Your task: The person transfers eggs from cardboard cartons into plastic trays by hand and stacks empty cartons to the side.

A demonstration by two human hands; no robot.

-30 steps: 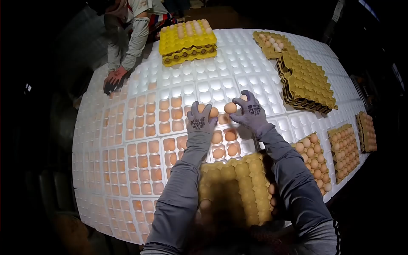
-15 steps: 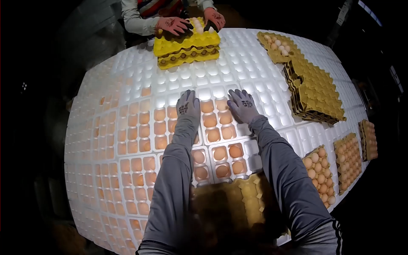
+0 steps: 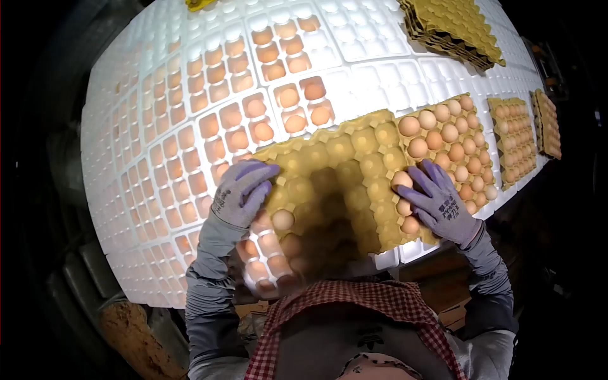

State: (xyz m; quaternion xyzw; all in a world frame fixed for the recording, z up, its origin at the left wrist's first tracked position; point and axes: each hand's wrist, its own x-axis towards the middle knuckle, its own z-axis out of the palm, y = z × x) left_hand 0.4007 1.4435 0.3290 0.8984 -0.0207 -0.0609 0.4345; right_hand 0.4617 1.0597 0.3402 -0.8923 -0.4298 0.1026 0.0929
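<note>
My left hand (image 3: 244,190), in a grey glove with purple fingertips, has its fingers bent over the left edge of a cardboard egg tray (image 3: 339,147). That tray lies in front of me, mostly in shadow; a pale egg (image 3: 283,220) shows near its left side. My right hand (image 3: 440,199) reaches in with fingers spread at the tray's right side. Its fingertips touch or lie just over a brown egg (image 3: 401,180) there; the exact contact is partly hidden. Close by it, a second cardboard tray (image 3: 398,120) holds rows of brown eggs.
A lit white moulded surface (image 3: 373,31) has many cups, with brown eggs (image 3: 288,97) in those at the left and middle. Stacked cardboard trays (image 3: 453,25) stand at the back right. Filled egg trays (image 3: 512,130) line the right edge. A yellow tray (image 3: 199,3) peeks in at the top.
My hands have come back from the white cups to the cardboard tray, left at its left edge, right by the eggs. The view has tilted down; the other person is out of view.
</note>
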